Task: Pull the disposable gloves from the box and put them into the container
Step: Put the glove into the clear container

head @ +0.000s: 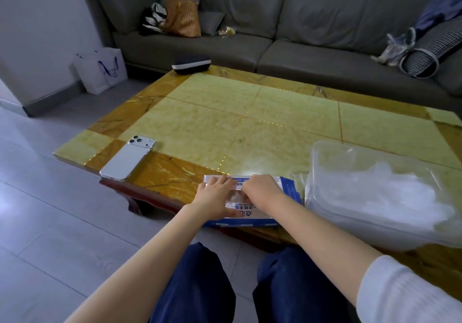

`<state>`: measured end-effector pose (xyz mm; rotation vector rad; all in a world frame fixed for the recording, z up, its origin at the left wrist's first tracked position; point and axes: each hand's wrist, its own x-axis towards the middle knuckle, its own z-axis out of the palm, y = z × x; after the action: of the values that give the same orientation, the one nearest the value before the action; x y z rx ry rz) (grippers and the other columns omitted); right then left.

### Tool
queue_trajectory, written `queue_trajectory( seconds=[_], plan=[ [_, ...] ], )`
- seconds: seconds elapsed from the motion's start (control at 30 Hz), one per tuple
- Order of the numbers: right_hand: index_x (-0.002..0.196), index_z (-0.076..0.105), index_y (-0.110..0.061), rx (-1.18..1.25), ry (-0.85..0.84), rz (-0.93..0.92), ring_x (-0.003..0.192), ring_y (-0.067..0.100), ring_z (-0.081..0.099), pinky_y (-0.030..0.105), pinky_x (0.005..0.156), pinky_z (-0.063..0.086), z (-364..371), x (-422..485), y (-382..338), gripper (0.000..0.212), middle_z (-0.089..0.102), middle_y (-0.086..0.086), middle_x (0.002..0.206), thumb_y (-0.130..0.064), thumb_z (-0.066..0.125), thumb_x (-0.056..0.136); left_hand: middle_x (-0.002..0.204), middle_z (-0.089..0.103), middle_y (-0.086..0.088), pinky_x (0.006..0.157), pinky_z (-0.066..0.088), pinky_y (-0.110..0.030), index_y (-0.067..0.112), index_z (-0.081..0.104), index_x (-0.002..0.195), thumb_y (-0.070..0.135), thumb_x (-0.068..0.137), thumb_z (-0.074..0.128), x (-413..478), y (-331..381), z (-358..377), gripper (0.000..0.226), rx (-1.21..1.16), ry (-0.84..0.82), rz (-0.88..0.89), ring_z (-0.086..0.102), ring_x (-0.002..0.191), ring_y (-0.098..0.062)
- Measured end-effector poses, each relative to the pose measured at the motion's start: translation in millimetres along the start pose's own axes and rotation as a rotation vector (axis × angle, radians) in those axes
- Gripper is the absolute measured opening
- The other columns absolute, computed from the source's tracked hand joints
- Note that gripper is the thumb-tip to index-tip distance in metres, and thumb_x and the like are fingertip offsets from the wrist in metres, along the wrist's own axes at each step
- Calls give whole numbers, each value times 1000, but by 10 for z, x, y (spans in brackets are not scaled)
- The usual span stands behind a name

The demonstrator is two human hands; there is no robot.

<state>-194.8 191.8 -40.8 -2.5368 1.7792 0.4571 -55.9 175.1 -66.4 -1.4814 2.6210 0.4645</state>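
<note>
Evidently the disposable gloves (390,192) (thin, limp, slippery film, some heaped in the clear container (325,151)) want pinching at the slot of the glove box (250,216) on the tabletop's (275,122) near edge, left hand (216,196) pressing flat, right hand (261,189) curled in, its grip impossible to tell.

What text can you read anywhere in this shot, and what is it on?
Glove box: blue Chinese print, upside down to the camera and partly under the right hand; the small row seems to read "次性手套", the larger characters are unclear.
Far edge of the same box: fine print, too small to read.
White shopping bag: blue logo, too blurred to read.
Phone: no text visible.
</note>
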Motion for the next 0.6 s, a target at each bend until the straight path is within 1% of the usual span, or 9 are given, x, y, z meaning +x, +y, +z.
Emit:
queue_trajectory(
  seconds=[0.03,0.1,0.17,0.23,0.33,0.4,0.47,0.53,0.6],
  plan=[
    [85,58,-15,22,15,7,75,21,49,29,65,36,10,-4,8,16,45,-2,67,-15,46,95,151,24,4,112,23,-44,24,25,145,52,81,64,0,-2,2,80,-8,1,0,24,138,-22],
    [92,64,-10,118,59,53,81,24,58,29,66,39,36,-32,59,21,61,4,84,-17,44,96,150,26,4,111,23,-43,24,26,144,52,80,65,3,-9,7,80,-26,9,2,25,137,-22],
    [98,66,-10,260,125,134,87,26,62,30,69,45,50,-80,125,24,66,8,97,-16,43,98,150,28,3,111,23,-44,23,23,146,52,79,66,14,-14,13,84,-43,12,-6,25,137,-23],
    [102,66,-7,392,216,212,91,26,63,32,76,49,27,-127,192,22,67,10,104,-9,44,97,152,25,3,112,21,-44,23,18,148,53,79,66,18,-12,9,90,-47,5,-16,22,139,-23],
    [101,62,-3,485,390,330,88,24,61,27,73,46,-146,-176,332,21,65,12,102,1,42,95,152,24,3,112,20,-43,23,14,150,54,79,66,5,-10,-7,93,-50,-4,-21,20,140,-22],
    [96,59,-4,501,529,405,85,25,59,34,76,50,-323,-209,471,20,63,11,99,4,41,94,152,24,2,112,20,-43,22,14,150,53,79,65,-3,3,-17,93,-50,-8,-23,20,140,-22],
    [95,57,-5,489,620,444,82,23,57,36,77,51,-508,-273,608,16,59,10,96,-2,42,96,152,24,1,112,20,-43,21,16,149,52,80,65,-3,17,-31,91,-43,-20,-27,21,140,-22],
    [98,57,-5,469,680,453,79,19,54,29,73,49,-657,-362,719,16,56,7,92,-11,42,99,152,24,0,112,21,-44,19,20,148,51,81,64,-1,12,-73,86,-55,-59,-17,21,139,-23],
    [97,58,-5,472,720,448,78,16,52,25,68,43,-762,-479,803,19,53,3,87,-17,43,99,152,26,-2,112,24,-44,19,21,148,43,84,65,9,8,-154,81,-145,-92,-2,24,139,-24]
  ],
)
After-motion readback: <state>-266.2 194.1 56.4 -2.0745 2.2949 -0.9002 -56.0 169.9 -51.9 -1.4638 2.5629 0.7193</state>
